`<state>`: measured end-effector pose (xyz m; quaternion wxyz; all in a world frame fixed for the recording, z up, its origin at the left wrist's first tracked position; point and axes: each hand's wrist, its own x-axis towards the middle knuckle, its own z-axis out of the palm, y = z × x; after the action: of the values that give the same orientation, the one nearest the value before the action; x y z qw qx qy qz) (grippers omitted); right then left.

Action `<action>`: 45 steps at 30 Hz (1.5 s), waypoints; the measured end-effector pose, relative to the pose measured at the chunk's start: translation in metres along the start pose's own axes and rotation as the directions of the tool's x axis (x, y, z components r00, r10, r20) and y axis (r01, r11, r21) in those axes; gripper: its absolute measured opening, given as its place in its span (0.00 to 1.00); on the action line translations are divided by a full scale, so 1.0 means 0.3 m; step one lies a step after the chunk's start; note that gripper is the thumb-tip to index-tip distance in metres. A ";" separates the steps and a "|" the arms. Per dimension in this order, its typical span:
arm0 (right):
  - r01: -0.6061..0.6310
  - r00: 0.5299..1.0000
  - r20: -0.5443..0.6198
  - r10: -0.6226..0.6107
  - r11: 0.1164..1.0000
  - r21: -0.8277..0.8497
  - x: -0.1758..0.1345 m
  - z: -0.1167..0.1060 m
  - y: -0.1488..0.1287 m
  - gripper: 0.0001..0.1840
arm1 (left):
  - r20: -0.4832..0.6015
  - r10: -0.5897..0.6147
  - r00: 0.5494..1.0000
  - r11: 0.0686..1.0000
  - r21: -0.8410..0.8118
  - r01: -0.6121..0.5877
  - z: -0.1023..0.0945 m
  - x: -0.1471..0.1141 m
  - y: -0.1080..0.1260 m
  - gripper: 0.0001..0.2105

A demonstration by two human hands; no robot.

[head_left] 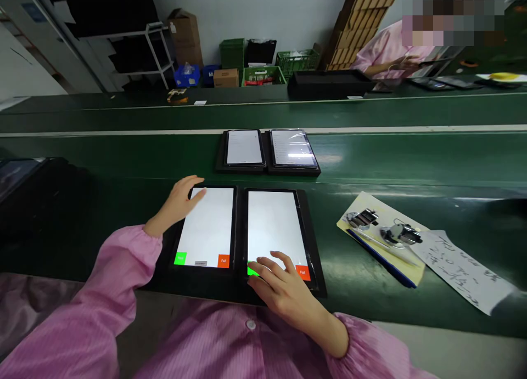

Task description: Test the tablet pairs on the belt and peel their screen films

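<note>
Fingers spread and clamped on nothing, the right hand (pixel 284 288) presses the right tablet (pixel 275 233) (white screen, green and red corner buttons) beside its twin, the left tablet (pixel 208 228), whose top corner the left hand (pixel 179 203) touches open-fingered.

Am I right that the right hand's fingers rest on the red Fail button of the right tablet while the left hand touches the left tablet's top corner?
Not quite. In the head view the right hand has its fingers on the green button of the right tablet, not the red Fail button. The left hand does touch the left tablet at its top corner.
</note>
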<state>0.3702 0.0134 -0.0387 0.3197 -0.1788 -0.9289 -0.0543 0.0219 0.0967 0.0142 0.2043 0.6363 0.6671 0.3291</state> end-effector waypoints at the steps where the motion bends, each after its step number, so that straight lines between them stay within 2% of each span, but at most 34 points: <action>1: -0.003 1.000 0.008 0.003 1.000 -0.015 0.003 -0.003 0.000 0.09 | 0.044 0.066 0.997 0.998 -0.002 -0.065 0.015 -0.026 0.051 0.27; 2: -0.002 1.000 0.021 0.003 0.999 -0.034 0.006 -0.007 0.002 0.09 | 0.118 0.139 0.983 0.990 -0.016 -0.138 0.035 -0.054 0.102 0.25; 3: -0.001 0.999 0.036 0.003 0.998 -0.057 0.012 -0.011 0.007 0.09 | 0.216 0.224 0.950 0.974 -0.037 -0.222 0.060 -0.082 0.152 0.24; 4: -0.004 0.999 0.046 0.007 0.997 -0.080 0.020 -0.017 0.016 0.09 | 0.323 0.315 0.893 0.948 -0.060 -0.313 0.089 -0.107 0.198 0.24; 6: -0.022 0.999 0.040 0.026 0.993 -0.116 0.041 -0.034 0.043 0.11 | 0.498 0.470 0.729 0.866 -0.097 -0.491 0.156 -0.137 0.271 0.24; 7: -0.041 0.999 0.021 0.044 0.991 -0.127 0.053 -0.046 0.063 0.12 | 0.545 0.519 0.659 0.822 -0.109 -0.558 0.189 -0.138 0.296 0.21; 8: -0.068 0.998 -0.010 0.067 0.989 -0.133 0.063 -0.061 0.086 0.12 | 0.560 0.548 0.622 0.793 -0.110 -0.600 0.221 -0.126 0.313 0.16; 9: -0.103 0.994 -0.051 0.097 0.986 -0.132 0.071 -0.078 0.111 0.12 | 0.548 0.559 0.623 0.784 -0.104 -0.612 0.249 -0.101 0.323 0.11; 10: -0.146 0.986 -0.100 0.133 0.981 -0.130 0.074 -0.098 0.138 0.10 | 0.523 0.557 0.645 0.791 -0.097 -0.604 0.271 -0.065 0.328 0.08; 12: -0.273 0.945 -0.216 0.247 0.957 -0.102 0.059 -0.142 0.193 0.07 | 0.440 0.518 0.733 0.835 -0.075 -0.546 0.292 0.035 0.320 0.08; 13: -0.358 0.903 -0.271 0.332 0.933 -0.050 0.040 -0.164 0.217 0.06 | 0.386 0.484 0.785 0.862 -0.059 -0.503 0.291 0.093 0.311 0.08; 15: -0.522 0.781 -0.317 0.538 0.841 0.143 -0.022 -0.202 0.253 0.06 | 0.277 0.395 0.876 0.916 -0.040 -0.400 0.274 0.202 0.286 0.08; 17: -0.627 0.659 -0.236 0.714 0.695 0.352 -0.107 -0.225 0.264 0.05 | 0.230 0.301 0.926 0.953 -0.047 -0.298 0.251 0.284 0.261 0.11; 18: -0.660 0.618 -0.173 0.767 0.625 0.417 -0.153 -0.230 0.260 0.04 | 0.234 0.263 0.936 0.965 -0.055 -0.258 0.243 0.311 0.250 0.12; 20: -0.709 0.575 -0.061 0.816 0.534 0.461 -0.242 -0.231 0.235 0.02 | 0.272 0.213 0.938 0.977 -0.070 -0.201 0.239 0.335 0.232 0.13; 22: -0.734 0.566 0.028 0.824 0.488 0.472 -0.316 -0.227 0.195 0.04 | 0.314 0.180 0.932 0.983 -0.078 -0.164 0.247 0.332 0.223 0.13; 24: -0.735 0.582 0.103 0.807 0.468 0.491 -0.365 -0.222 0.152 0.09 | 0.345 0.141 0.928 0.989 -0.081 -0.121 0.261 0.319 0.221 0.13; 26: -0.737 0.610 0.152 0.778 0.486 0.470 -0.390 -0.218 0.116 0.16 | 0.359 0.104 0.928 0.994 -0.079 -0.081 0.271 0.305 0.225 0.13; 28: -0.742 0.642 0.175 0.747 0.546 0.390 -0.396 -0.213 0.093 0.21 | 0.361 0.078 0.930 0.996 -0.069 -0.057 0.274 0.295 0.232 0.15; 31: -0.741 0.664 0.177 0.726 0.610 0.280 -0.390 -0.203 0.081 0.23 | 0.361 0.051 0.931 0.999 -0.026 -0.044 0.269 0.287 0.246 0.16; 36: -0.736 0.667 0.123 0.735 0.623 0.265 -0.381 -0.193 0.084 0.20 | 0.348 -0.005 0.937 1.000 0.027 -0.005 0.270 0.285 0.264 0.12; 41: -0.764 0.636 0.127 0.761 0.599 0.242 -0.383 -0.200 0.082 0.17 | 0.338 -0.064 0.939 0.993 -0.075 0.095 0.281 0.286 0.271 0.10; 45: -0.769 0.632 0.127 0.764 0.599 0.222 -0.391 -0.200 0.081 0.16 | 0.337 -0.071 0.939 0.986 -0.116 0.116 0.281 0.284 0.275 0.10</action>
<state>0.4994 -0.0118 -0.0636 0.3235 -0.5176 -0.7639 0.2096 0.1300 0.1935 0.0255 0.3714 0.6349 0.6291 0.2514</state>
